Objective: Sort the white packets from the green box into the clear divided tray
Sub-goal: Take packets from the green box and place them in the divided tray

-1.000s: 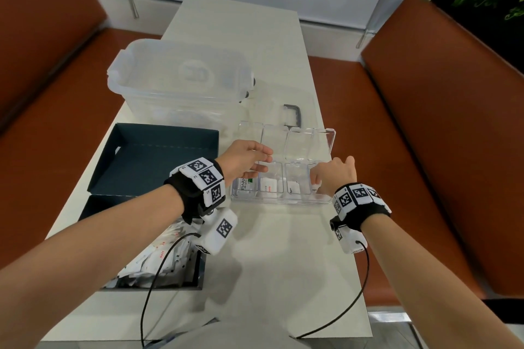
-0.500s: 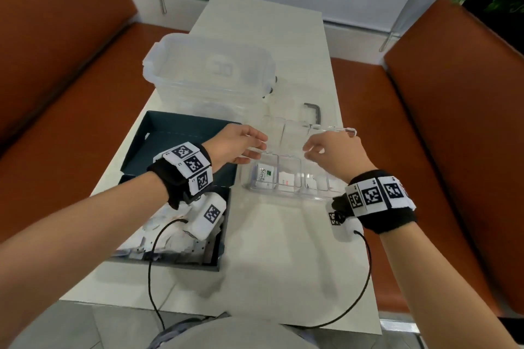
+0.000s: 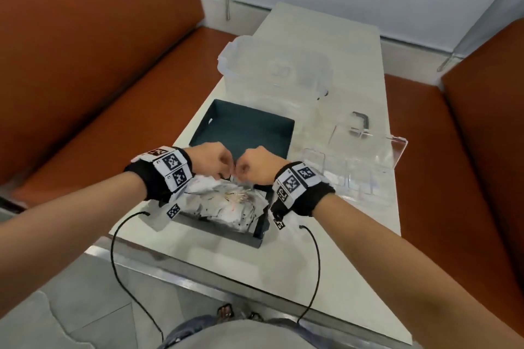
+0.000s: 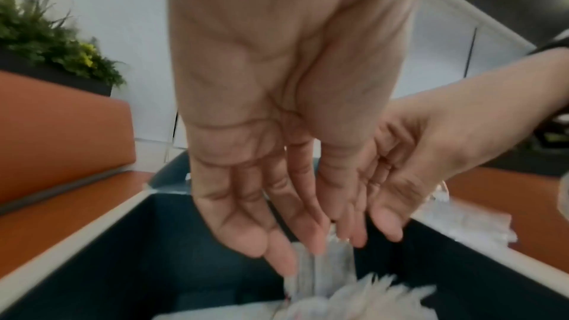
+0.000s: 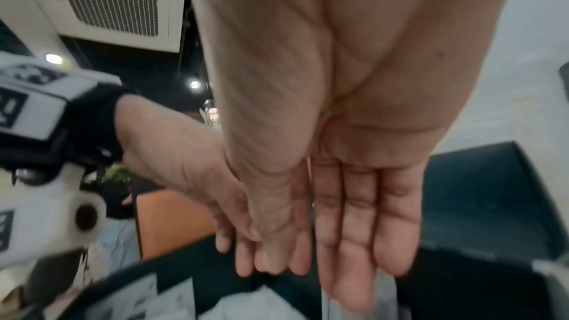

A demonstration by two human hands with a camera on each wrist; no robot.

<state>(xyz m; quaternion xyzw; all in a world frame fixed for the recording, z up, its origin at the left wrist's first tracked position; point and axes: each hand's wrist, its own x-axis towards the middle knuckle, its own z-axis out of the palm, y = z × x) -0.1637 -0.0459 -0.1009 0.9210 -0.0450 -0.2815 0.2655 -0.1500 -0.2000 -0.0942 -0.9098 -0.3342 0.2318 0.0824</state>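
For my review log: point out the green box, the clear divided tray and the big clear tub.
green box (image 3: 256, 231), head view, its near right wall.
clear divided tray (image 3: 313, 153), head view, far left corner of its rim.
big clear tub (image 3: 226, 55), head view, left rim.

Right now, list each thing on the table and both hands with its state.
green box: open, heaped with white packets
box lid: off, lying upturned beyond the box
clear divided tray: open
large clear tub: lid on
left hand: over the box, pinching a packet
right hand: over the box, fingers on the same packet
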